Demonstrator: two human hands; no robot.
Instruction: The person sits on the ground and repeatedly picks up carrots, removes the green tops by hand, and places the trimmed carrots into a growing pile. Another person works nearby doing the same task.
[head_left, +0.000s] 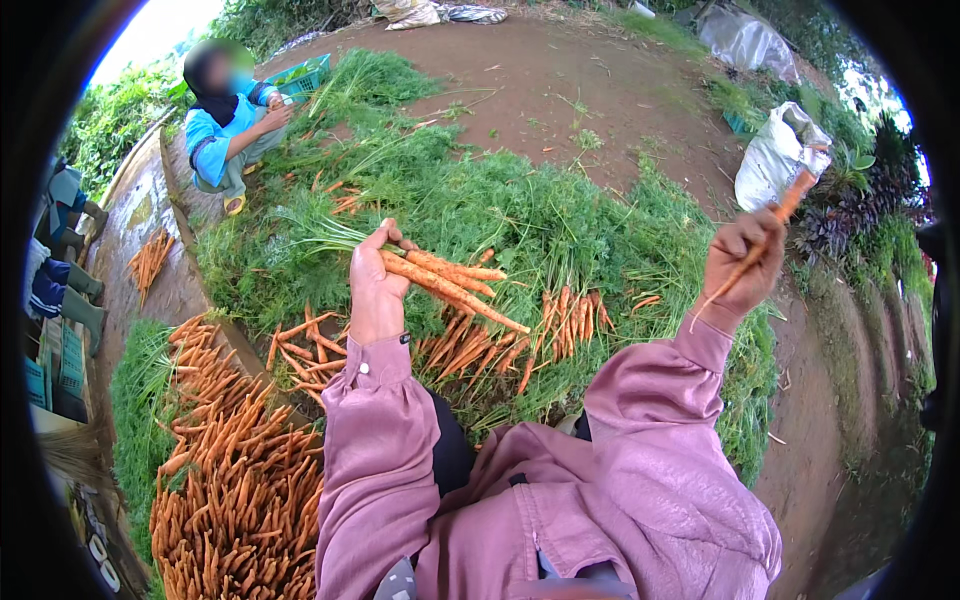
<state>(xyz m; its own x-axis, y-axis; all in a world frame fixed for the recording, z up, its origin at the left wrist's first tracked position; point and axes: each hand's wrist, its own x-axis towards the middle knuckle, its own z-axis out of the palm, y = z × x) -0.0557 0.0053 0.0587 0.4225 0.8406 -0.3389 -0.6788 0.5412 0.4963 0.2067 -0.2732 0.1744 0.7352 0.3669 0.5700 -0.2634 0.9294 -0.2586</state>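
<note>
My left hand (381, 274) grips a bunch of carrots (450, 285) by the base of their green tops, roots pointing right and slightly down. Raised at the right, my right hand (748, 259) is closed on a single carrot (795, 196), its thin tail hanging down past the wrist. Between and below the hands, more carrots with tops (566, 322) lie on a broad heap of carrot greens (525, 202). Loose carrots (307, 349) are scattered beside my left forearm.
A big pile of carrots (240, 495) lies at lower left, beside a wooden edge. A person in blue (217, 142) crouches at upper left near a teal crate (304, 77); others' boots (84, 311) show at far left. A white sack (776, 161) stands at right.
</note>
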